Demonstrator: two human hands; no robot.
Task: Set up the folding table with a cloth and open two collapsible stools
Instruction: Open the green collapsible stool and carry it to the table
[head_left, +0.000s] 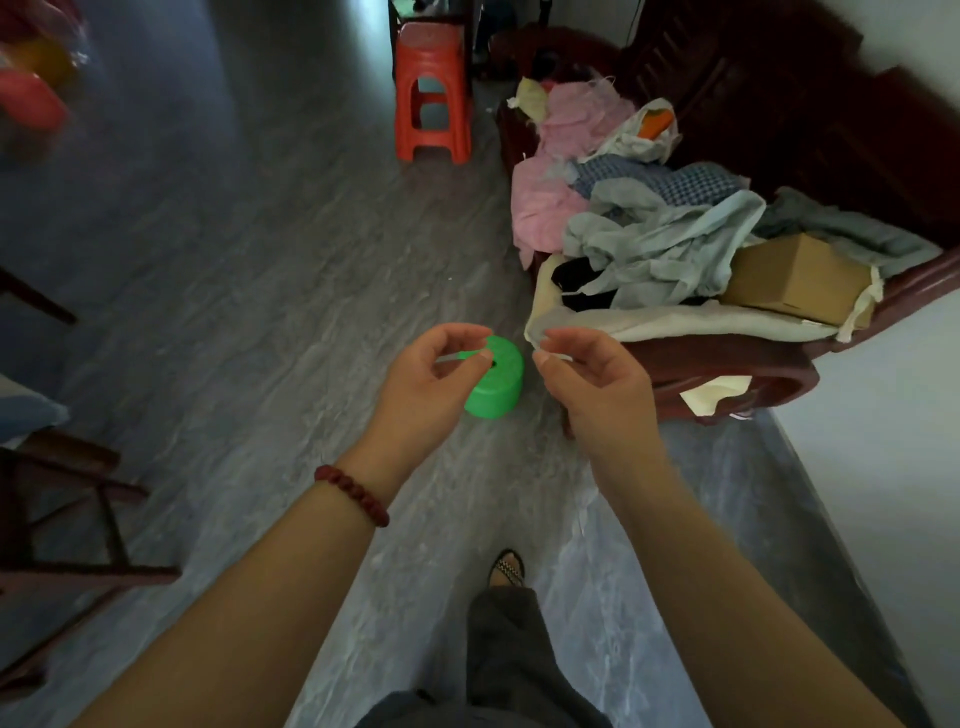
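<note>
Because the left grip (441, 364) only pinches the thin strap (460, 356) of the collapsed green stool (498, 387), out on the floor (260, 312) beside the wooden sofa (727, 374), and the curled right grip's (587, 374) hold is unclear, a lopsided pull may slip.

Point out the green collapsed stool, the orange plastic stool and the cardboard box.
green collapsed stool (496, 397): head view, on its curved side wall.
orange plastic stool (432, 62): head view, front panel under its seat.
cardboard box (789, 280): head view, its broad brown face.
</note>
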